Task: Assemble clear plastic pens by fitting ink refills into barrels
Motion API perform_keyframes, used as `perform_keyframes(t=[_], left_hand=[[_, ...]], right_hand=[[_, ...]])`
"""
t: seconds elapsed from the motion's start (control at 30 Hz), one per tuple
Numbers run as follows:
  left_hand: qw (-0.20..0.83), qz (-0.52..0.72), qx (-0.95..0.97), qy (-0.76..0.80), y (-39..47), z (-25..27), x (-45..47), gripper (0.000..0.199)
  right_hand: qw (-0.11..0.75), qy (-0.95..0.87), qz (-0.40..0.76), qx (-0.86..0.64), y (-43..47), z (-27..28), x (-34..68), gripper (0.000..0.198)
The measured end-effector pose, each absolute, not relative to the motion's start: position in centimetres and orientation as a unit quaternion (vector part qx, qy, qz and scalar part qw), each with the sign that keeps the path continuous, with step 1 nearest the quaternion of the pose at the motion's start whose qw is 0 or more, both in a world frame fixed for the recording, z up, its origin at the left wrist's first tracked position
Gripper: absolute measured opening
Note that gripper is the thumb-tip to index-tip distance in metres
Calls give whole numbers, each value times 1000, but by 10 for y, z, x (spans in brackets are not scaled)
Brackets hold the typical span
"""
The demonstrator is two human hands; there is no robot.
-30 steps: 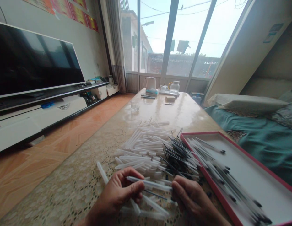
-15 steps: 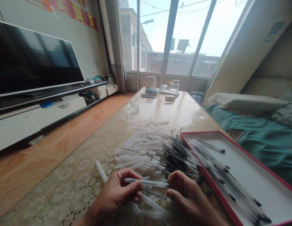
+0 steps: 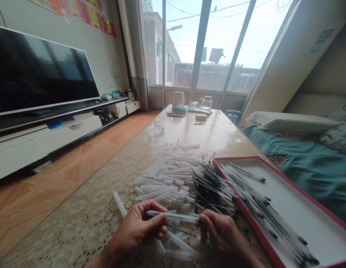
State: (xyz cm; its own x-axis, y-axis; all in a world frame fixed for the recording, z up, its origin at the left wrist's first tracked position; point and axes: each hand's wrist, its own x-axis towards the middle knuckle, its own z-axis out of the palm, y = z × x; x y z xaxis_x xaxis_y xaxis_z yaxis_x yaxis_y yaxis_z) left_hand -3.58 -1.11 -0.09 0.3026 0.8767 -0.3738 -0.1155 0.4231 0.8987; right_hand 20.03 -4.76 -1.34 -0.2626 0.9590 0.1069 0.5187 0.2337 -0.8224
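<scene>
Between the thumb and fingers of my left hand (image 3: 143, 223) is a translucent white pen barrel (image 3: 181, 217), lying sideways with its tip to the left. My right hand (image 3: 217, 225) pinches at the barrel's right end; its fingertips partly hide that end. A thin dark refill (image 3: 182, 230) shows just below the barrel, running from the left fingers; I cannot tell whether it is held. Loose barrels (image 3: 180, 243) lie under my hands. Beyond them is a heap of white pen barrels (image 3: 164, 171), with a pile of dark refills (image 3: 209, 182) to its right.
A red-rimmed tray (image 3: 304, 197) at the right holds several pens with black ends (image 3: 262, 208). Farther along the table (image 3: 86, 208) stand a drinking glass (image 3: 159, 125), a glass jug (image 3: 206, 102) and a pale kettle (image 3: 178, 98). A bed or sofa with a green cover (image 3: 307, 152) borders the right.
My right hand's fingers have closed in at the barrel's right end, and the hand has turned slightly. The left hand and barrel have hardly moved.
</scene>
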Motion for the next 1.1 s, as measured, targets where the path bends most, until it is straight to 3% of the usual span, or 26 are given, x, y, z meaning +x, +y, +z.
perform_keyframes(t=[0.07, 0.2, 0.37, 0.57, 0.77, 0.9, 1.1], left_hand=[[698, 357, 406, 470, -11, -1, -36, 38], [700, 357, 401, 471, -11, 0, -35, 40], [702, 358, 400, 468, -11, 0, -35, 38], [704, 362, 399, 463, -11, 1, -35, 36], [700, 359, 393, 476, -9, -3, -35, 38], [704, 360, 394, 468, -9, -2, -36, 38], [701, 363, 387, 477, -10, 6, -35, 38]], right_hand=[[322, -722, 332, -514, -48, -15, 201, 43], [324, -708, 337, -529, -49, -15, 200, 24], [319, -734, 297, -521, -48, -17, 199, 44], [327, -706, 321, -540, -47, -17, 200, 20], [323, -738, 281, -521, -46, -24, 202, 40], [327, -711, 324, -532, -47, -20, 201, 15], [318, -732, 302, -521, -47, -19, 201, 38]])
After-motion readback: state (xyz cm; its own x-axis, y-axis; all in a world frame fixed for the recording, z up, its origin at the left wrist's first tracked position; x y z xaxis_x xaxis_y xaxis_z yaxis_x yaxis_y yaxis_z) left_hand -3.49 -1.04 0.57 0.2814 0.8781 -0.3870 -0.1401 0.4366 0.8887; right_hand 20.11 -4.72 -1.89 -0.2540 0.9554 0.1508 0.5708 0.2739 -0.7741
